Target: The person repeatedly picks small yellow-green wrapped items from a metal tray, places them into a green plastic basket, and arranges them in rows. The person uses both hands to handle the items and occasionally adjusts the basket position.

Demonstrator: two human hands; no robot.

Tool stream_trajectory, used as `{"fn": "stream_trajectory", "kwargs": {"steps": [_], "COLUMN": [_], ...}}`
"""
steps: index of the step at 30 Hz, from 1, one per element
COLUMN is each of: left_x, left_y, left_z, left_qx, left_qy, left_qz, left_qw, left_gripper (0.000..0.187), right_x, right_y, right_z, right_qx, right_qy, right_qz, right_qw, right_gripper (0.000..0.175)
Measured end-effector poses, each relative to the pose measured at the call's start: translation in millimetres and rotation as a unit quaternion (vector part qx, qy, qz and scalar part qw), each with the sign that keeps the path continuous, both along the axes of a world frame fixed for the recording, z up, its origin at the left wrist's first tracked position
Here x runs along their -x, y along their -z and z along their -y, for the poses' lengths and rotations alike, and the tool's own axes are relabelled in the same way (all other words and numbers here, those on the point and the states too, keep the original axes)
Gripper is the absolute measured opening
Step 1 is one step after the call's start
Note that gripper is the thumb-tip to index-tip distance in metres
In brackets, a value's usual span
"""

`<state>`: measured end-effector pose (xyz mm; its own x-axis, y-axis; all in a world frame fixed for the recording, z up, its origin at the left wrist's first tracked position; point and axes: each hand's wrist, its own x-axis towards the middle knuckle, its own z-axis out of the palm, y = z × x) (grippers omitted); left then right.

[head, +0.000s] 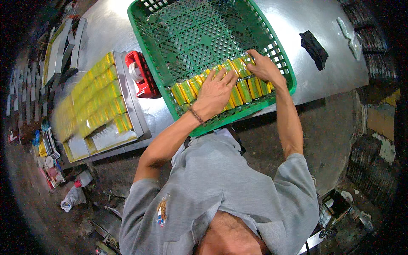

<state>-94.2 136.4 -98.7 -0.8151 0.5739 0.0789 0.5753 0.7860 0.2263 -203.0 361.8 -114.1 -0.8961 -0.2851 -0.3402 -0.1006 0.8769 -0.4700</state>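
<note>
A green plastic basket lies before me on a metal table. Along its near side run rows of small yellow-and-green packets in clear wrap. My left hand, with a beaded bracelet at the wrist, rests on top of the packets, fingers spread. At the right end of the upper row, my right hand has its thumb and fingers around the end packet. Whether either hand presses or lifts cannot be told. Further rows of like packets lie in metal trays to the left.
A red tape dispenser stands between the trays and the basket. Empty trays lie at the back left of the metal table. To the right are a black folded item and a clear plastic item.
</note>
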Motion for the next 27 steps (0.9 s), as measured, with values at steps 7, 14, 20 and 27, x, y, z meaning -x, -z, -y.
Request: {"fn": "stream_trajectory", "kwargs": {"steps": [7,14,20,27], "left_x": [47,116,126,121], "left_y": [16,24,24,47], "left_z": [-3,20,20,23], "left_qx": [-0.083,-0.119,-0.124,-0.198], "left_qy": [-0.053,-0.097,-0.074,-0.038], "left_qz": [0.04,0.395,0.457,0.358], "left_qw": [0.994,0.906,0.878,0.911], "left_gripper": [0.042,0.066,0.071,0.073], "right_x": [5,18,22,37], "right_y": [-7,-21,-27,-36], "right_z": [-4,13,15,24], "right_qx": [0.024,-0.01,-0.049,-0.124], "right_qy": [0.003,-0.06,-0.083,-0.153], "right_qz": [0.03,0.062,0.14,0.178], "right_qw": [0.999,0.996,0.985,0.964], "right_gripper": [0.059,0.059,0.054,0.073]}}
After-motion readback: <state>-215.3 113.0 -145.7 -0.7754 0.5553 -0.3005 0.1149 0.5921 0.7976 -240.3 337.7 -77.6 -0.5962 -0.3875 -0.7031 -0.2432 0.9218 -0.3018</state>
